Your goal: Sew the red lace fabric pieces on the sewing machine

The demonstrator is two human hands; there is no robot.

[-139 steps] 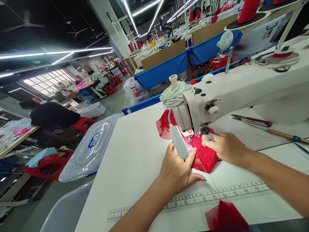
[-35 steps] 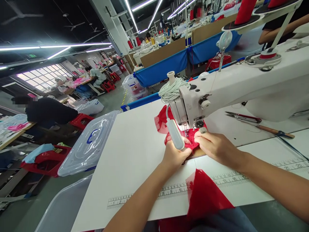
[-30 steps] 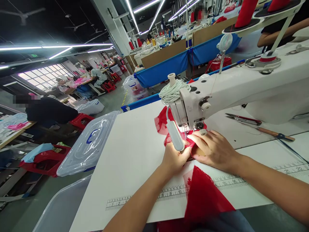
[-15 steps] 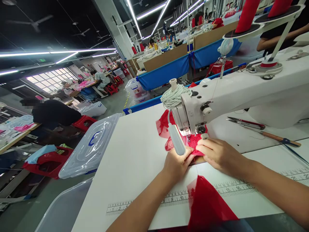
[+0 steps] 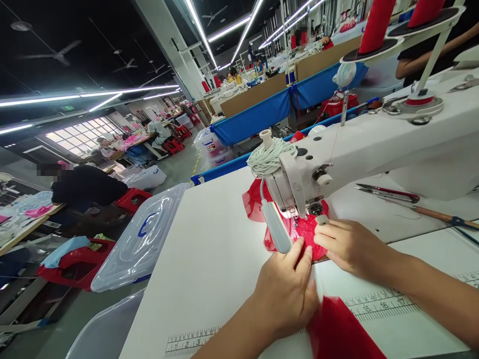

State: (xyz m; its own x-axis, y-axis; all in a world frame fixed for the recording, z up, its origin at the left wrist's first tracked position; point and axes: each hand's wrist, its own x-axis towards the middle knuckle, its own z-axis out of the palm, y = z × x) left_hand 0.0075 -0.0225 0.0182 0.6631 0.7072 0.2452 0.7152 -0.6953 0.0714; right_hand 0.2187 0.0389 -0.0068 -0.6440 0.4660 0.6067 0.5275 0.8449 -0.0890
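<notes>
Spread about half open, the left hand (image 5: 286, 291) lay palm down, its index and middle fingertips pressing on the near left part of a red lace piece (image 5: 309, 234), its thumb held apart from them. The right hand (image 5: 346, 244) was partly curled, its bent fingertips touching the lace at the right edge; its thumb was hidden, so whether it pinched the cloth could not be told.

The lace lay on the tabletop (image 5: 209, 259), well in from the left edge, at the presser foot (image 5: 295, 222) of a white sewing machine (image 5: 374, 149). Sheer red fabric (image 5: 254, 202) showed farther back, left of the needle, and 1 more red fabric piece (image 5: 340, 331) reached the near edge, crossing the printed ruler scale (image 5: 381, 306).

A slim lamp (image 5: 277, 229) hung just above the left hand's fingers, and a coil of pale cord (image 5: 271, 155) sat on the machine head. Toward the right edge lay thread snips (image 5: 389, 192) and a wooden-handled tool (image 5: 437, 214). Beside the left edge stood a clear plastic bin lid (image 5: 142, 234) with a blue handle.
</notes>
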